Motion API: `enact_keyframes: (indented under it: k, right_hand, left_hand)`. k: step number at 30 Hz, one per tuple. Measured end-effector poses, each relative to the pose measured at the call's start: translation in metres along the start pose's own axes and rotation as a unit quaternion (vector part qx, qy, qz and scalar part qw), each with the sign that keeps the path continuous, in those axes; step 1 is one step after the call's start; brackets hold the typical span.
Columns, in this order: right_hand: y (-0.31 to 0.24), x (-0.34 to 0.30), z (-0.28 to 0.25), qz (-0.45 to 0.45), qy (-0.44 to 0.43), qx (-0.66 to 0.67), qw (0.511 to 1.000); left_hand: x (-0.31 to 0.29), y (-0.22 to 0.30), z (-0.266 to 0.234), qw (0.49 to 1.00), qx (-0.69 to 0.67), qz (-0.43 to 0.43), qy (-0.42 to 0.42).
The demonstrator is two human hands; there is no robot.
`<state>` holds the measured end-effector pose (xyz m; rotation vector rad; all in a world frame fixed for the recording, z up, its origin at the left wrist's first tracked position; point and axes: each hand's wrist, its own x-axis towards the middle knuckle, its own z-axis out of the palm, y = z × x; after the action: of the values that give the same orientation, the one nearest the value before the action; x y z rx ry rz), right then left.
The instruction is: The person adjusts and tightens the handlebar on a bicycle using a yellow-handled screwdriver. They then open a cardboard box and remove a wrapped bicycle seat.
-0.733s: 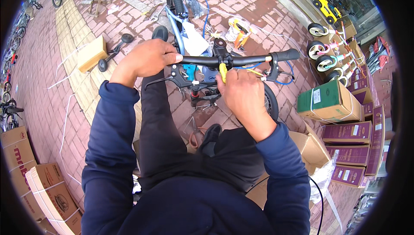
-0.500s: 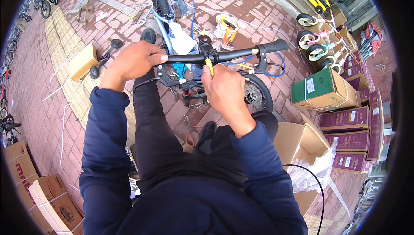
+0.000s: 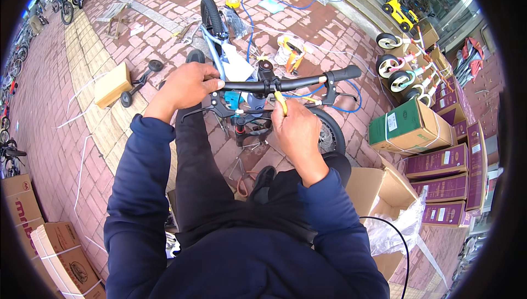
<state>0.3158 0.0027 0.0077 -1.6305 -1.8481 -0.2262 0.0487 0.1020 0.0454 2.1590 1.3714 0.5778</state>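
Note:
A black bicycle handlebar [image 3: 303, 83] lies crosswise in front of me, with a brake lever at each side. My left hand [image 3: 185, 88] is closed round its left end. In my right hand [image 3: 298, 131] is a yellow-handled tool [image 3: 280, 101], its far end against the clamp of the black stem [image 3: 265, 73]; the tip is too small to make out. Beyond the bar is a light blue bicycle frame [image 3: 214, 50] with a black tyre [image 3: 210, 16] at its far end. A wheel with a disc [image 3: 330, 134] is partly hidden behind my right hand.
Left on the paving are a small carton [image 3: 112, 85] and training wheels [image 3: 140, 82]. An open carton [image 3: 379, 189] with plastic wrap stands by my right knee, near stacked purple boxes [image 3: 439, 161] and a green-and-brown carton [image 3: 411, 126]. A blue hose [image 3: 251, 30] runs behind the bicycle.
The view has shifted slightly, so the scene sits a little lower. The tool's handle has turned a little at the stem clamp. Both hands keep their holds.

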Motion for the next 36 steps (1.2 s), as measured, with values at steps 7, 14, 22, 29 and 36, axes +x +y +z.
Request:
enact_keyframes:
  k: [7,14,22,29,36]
  right_hand:
    - [0.025,0.020,-0.006,-0.029,-0.061,-0.075,0.995]
    - [0.020,0.018,-0.005,-0.070,-0.053,-0.108,0.990]
    - [0.019,0.019,0.001,-0.068,-0.077,-0.124,0.987]
    - [0.024,0.019,0.010,-0.042,-0.050,-0.028,0.997]
    - [0.014,0.009,0.032,0.212,-0.066,0.244,0.944]
  left_hand:
    - [0.014,0.033,0.047,0.983,0.118,0.117,0.073]
    - [0.021,0.048,0.062,0.980,0.194,0.035,0.021]
    - [0.022,0.047,0.062,0.982,0.189,0.026,0.008]
    - [0.021,0.051,0.063,0.982,0.191,0.010,0.014]
    - [0.022,0.054,0.069,0.980,0.200,-0.016,-0.003]
